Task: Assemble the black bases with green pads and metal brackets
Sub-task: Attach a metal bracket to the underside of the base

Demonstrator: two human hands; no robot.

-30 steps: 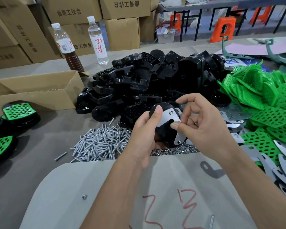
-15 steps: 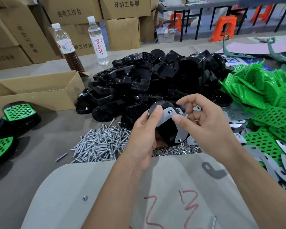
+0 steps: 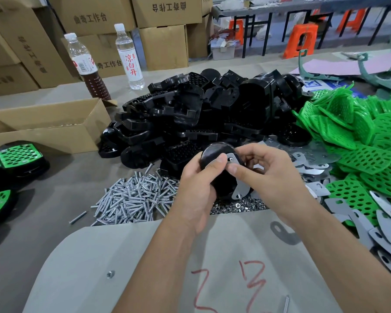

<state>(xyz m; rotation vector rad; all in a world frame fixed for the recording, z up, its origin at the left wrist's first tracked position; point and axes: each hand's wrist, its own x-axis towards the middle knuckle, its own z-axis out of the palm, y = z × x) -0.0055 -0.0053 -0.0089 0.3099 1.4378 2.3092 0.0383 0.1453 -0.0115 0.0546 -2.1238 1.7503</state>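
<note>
Black base: held up above the tabletop, in front of the heap of loose bases, its smooth rounded back toward the camera; only its upper curve and a lower patch show past the fingers.
Metal bracket: lies flat against the base's back, running from the top near the thumbs down to a lower lobe with a hole that sticks out below the right hand.
Left hand: grip curled round the base from the left and below, thumb pressed on the bracket's upper end.
Right hand: comes in from the right, thumb and forefinger pinching at a small silver fastener at the bracket's top hole; the other fingers are curled behind. Both thumbs nearly meet there.
Base relative to grips: between the two hands, most of it hidden by the left palm.
Pile of black bases: just behind the hands.
Screws: a loose heap left of the left wrist.
Nuts: a small drift directly under the held base.
Loose brackets: scattered right of the hands.
Green pads: heaped at the right edge.
Finished bases with pads: far left.
Tabletop: grey, with a pale sheet marked in red nearest the camera.
</note>
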